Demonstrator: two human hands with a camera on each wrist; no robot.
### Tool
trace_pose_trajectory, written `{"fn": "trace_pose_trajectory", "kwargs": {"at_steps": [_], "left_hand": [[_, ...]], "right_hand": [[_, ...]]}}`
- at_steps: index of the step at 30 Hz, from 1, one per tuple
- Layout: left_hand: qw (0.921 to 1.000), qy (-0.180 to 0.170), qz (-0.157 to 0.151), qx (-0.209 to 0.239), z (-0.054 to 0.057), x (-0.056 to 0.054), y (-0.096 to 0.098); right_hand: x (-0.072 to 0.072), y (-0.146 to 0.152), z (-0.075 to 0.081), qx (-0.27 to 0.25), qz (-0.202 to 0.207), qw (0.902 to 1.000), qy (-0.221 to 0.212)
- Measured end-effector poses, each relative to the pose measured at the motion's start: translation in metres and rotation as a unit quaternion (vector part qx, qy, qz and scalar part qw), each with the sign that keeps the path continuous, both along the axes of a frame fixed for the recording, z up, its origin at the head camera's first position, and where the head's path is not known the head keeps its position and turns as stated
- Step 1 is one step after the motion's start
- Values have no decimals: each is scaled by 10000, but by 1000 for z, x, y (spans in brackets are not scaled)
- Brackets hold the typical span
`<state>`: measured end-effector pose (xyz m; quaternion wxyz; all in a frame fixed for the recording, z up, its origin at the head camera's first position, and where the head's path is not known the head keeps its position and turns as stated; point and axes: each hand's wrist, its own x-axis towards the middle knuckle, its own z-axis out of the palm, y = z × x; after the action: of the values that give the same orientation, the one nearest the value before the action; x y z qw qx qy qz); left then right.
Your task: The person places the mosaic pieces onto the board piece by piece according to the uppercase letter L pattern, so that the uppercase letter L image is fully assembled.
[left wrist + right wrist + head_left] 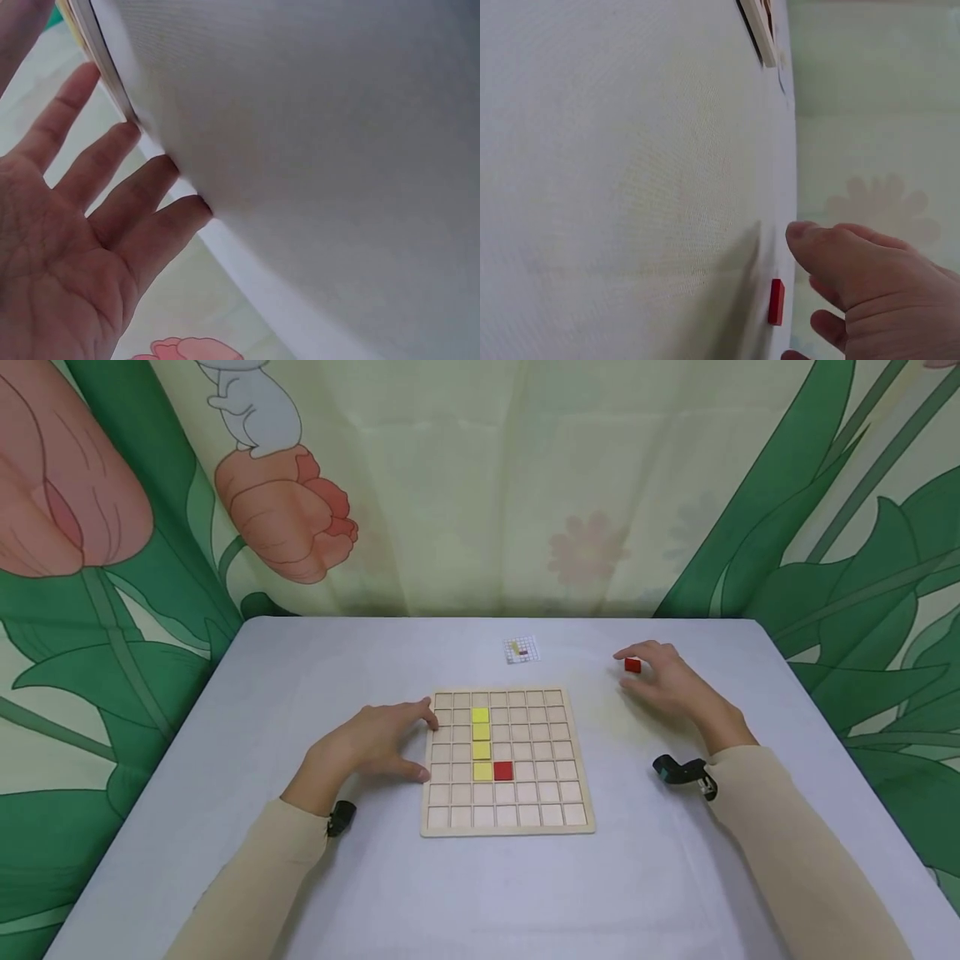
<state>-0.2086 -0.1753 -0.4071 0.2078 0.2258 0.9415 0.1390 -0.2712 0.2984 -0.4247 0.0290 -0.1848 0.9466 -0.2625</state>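
A square wooden grid board [507, 831] lies flat on the table. A column of yellow squares [481, 750] fills part of it, with one red square [502, 771] right of the lowest. My left hand [371, 742] is at the board's left edge, its thumb and forefinger spread along that side; in the left wrist view its fingers [135, 202] reach down to the white surface. Around a small red block [632, 666] at the back right, my right hand [667, 681] holds its thumb and fingers apart. In the right wrist view the block stands on the cloth, below the thumb [817, 244].
A small card [521, 649] printed with a coloured grid lies behind the board. White cloth [510, 902] covers the table, and a flower-patterned curtain [480, 485] hangs at its back edge. Each wrist carries a black camera [681, 770].
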Motion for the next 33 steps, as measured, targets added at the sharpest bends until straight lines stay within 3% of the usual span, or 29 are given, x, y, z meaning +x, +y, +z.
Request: {"fn": "trace_pose_trajectory", "kwargs": {"at_steps": [6, 12, 33], "left_hand": [[10000, 27, 6, 19, 1, -1, 1], [10000, 65, -34, 13, 0, -1, 1], [9998, 124, -116, 79, 1, 1, 0]], "right_hand": [[-2, 4, 1, 420, -213, 9977, -488], [0, 9, -1, 447, -488, 9949, -761], [8, -1, -12, 699, -480, 9963, -160]]}}
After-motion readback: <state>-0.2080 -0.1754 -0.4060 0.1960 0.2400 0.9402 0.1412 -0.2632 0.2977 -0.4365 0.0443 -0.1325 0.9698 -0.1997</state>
